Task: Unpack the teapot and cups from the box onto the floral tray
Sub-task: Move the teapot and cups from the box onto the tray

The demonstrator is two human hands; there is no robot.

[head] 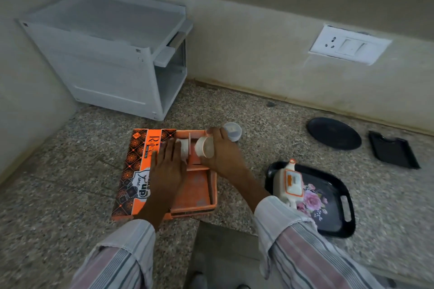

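Speckled floor (70, 171), "Time"-printed box (133, 183)

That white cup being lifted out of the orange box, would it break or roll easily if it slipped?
Probably fragile: the cup looks like glazed ceramic, so a drop onto the stone floor could chip it. Its round body, held sideways in the right hand, might roll. The smooth glaze may be slippery.

A white plastic cabinet (112, 54) stands in the corner on the speckled stone floor (58, 183), against the beige wall (246, 58). A white socket-and-switch plate (348, 44) is set low in that wall. A small clear lidded jar (233, 131) stands on the floor. Farther right, near the wall, a round black plate (334, 133) lies flat, and just beside it lies a black rectangular tray (393, 152). A grey mat (223, 256) lies at the bottom edge.
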